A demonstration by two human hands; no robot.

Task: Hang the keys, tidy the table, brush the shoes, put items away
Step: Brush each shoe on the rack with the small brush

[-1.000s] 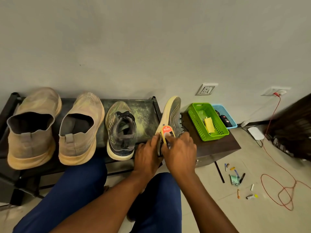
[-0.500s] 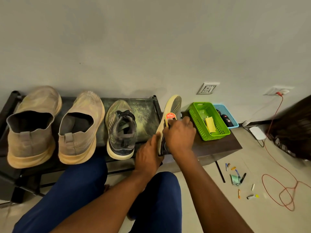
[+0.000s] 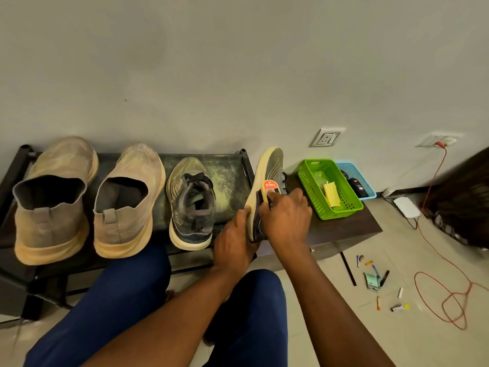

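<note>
A dark sneaker (image 3: 272, 165) with a yellow sole stands tipped on its side at the right end of the black shoe rack (image 3: 230, 169). My left hand (image 3: 234, 242) grips its heel from the left. My right hand (image 3: 287, 217) holds a small shoe brush (image 3: 270, 188) with a red-orange label against the sneaker's side. The matching dark sneaker (image 3: 191, 203) sits upright on the rack. Two tan slip-on shoes (image 3: 53, 200) (image 3: 127, 200) stand to its left.
A green basket (image 3: 330, 189) holding yellow paper and a blue tray (image 3: 356, 182) with a dark key fob sit on the brown table (image 3: 344, 229). Pens and small items (image 3: 375, 279) lie on the floor beside a red cable (image 3: 444, 295). My blue-trousered knees are below.
My right hand moved the brush up along the sneaker's side from near the heel to the middle. My left hand stayed on the heel.
</note>
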